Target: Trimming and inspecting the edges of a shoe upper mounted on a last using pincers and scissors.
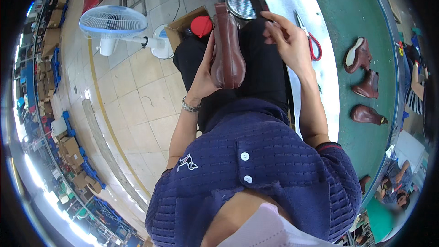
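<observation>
Over my lap, a brown leather ankle boot (229,59) hangs with its rounded toe toward me and its shaft pointing away. My left hand (206,72) grips it from the left side, fingers along the upper. My right hand (289,41) is raised to the right of the boot, apart from it. Its index finger is stretched out and the other fingers are loosely bent, with nothing visible in them. Just right of that hand, scissors with red handles (314,48) lie on the shiny metal bench top (327,87).
Beyond the bench runs a green conveyor belt (361,146) carrying several brown boots (366,84). A white and blue fan (113,22) stands at the left. Near my knees are a cardboard box (176,36), a red lid (201,26) and a round mesh-faced object (241,2).
</observation>
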`<action>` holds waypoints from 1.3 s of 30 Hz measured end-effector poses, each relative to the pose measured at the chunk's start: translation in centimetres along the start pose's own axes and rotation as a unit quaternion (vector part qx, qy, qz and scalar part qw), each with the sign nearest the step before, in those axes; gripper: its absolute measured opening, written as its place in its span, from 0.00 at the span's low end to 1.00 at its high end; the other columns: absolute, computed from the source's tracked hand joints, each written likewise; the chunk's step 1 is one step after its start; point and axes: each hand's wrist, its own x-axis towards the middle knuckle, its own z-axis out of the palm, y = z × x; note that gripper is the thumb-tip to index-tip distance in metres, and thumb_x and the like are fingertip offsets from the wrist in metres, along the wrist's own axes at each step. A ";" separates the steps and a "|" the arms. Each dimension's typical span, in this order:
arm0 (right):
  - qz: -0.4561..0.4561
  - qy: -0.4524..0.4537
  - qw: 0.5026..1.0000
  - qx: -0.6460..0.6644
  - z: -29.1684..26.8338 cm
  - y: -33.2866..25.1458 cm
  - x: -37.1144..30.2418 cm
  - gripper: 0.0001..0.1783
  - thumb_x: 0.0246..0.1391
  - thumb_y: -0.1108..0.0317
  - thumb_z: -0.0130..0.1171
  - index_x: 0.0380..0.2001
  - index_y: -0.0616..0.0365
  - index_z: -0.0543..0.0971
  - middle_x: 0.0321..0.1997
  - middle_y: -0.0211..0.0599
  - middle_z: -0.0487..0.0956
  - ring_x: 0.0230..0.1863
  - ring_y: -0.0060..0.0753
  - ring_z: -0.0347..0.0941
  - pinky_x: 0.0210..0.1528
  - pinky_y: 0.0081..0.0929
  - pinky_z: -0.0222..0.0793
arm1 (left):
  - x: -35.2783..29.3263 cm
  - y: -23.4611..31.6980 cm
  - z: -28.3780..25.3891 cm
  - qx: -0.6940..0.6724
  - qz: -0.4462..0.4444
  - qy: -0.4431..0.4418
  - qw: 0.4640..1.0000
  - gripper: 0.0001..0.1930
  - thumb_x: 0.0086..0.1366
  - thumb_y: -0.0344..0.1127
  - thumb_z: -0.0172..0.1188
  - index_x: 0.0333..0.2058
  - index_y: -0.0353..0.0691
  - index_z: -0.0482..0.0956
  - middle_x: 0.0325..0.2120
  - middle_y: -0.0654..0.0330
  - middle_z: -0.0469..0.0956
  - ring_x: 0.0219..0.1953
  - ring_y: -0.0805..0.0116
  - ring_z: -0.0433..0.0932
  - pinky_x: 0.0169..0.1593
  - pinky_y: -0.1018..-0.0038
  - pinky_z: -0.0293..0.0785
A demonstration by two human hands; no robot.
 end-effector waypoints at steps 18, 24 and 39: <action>0.079 0.029 0.905 -0.417 -6.5 13.9 -12.2 0.23 0.46 0.68 0.59 0.48 0.52 0.71 0.41 0.45 0.70 0.44 0.44 0.66 0.46 0.36 0.62 | -0.7 -0.2 -1.3 0.021 -0.027 0.050 0.998 0.61 0.35 0.28 0.74 0.64 0.45 0.38 0.62 0.59 0.49 0.61 0.67 0.55 0.61 0.70 0.55; 0.229 0.011 0.949 -0.214 -6.2 12.8 -11.5 0.19 0.55 0.66 0.49 0.51 0.57 0.69 0.40 0.44 0.74 0.42 0.37 0.69 0.45 0.33 0.63 | -2.4 -0.9 -4.1 -0.151 -0.231 0.186 0.943 0.30 0.52 0.41 0.65 0.52 0.37 0.64 0.44 0.60 0.72 0.45 0.71 0.71 0.50 0.73 0.67; 0.292 -0.242 0.865 0.329 0.3 0.0 -1.1 0.32 0.56 0.73 0.46 0.62 0.58 0.49 0.41 0.46 0.77 0.38 0.28 0.74 0.39 0.18 0.68 | 4.1 -2.1 -2.6 -0.126 -0.233 0.111 0.958 0.37 0.56 0.49 0.60 0.58 0.37 0.55 0.48 0.58 0.67 0.48 0.70 0.68 0.50 0.72 0.66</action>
